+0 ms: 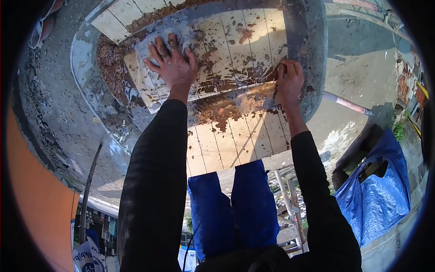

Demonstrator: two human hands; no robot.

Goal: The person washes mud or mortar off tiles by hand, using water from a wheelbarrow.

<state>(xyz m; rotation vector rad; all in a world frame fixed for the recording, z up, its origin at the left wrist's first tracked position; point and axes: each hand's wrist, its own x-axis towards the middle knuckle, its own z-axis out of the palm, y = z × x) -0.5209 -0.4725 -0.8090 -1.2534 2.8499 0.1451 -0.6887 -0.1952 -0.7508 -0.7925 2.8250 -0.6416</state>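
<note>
My left hand [173, 68] lies with fingers spread on a cream grooved panel [267, 31]; its fingertips are dirty and wet. Brown flakes and mud cling to the panel's surface. At the panel's right edge, my right hand [291, 84] has its fingers curled in towards the surface. Whatever those fingers pinch is hidden from view. Pale curved streaks mark the wet surface just left of them. A second grooved cream section [226, 145], dirty along its upper part, is nearer my body.
The panel rests in a grey round-cornered tray [319, 59] with brown debris [111, 65] at its left. A pole [346, 102] sticks out to the right. A blue tarp [378, 199] hangs at lower right, and an orange surface [36, 190] is at left.
</note>
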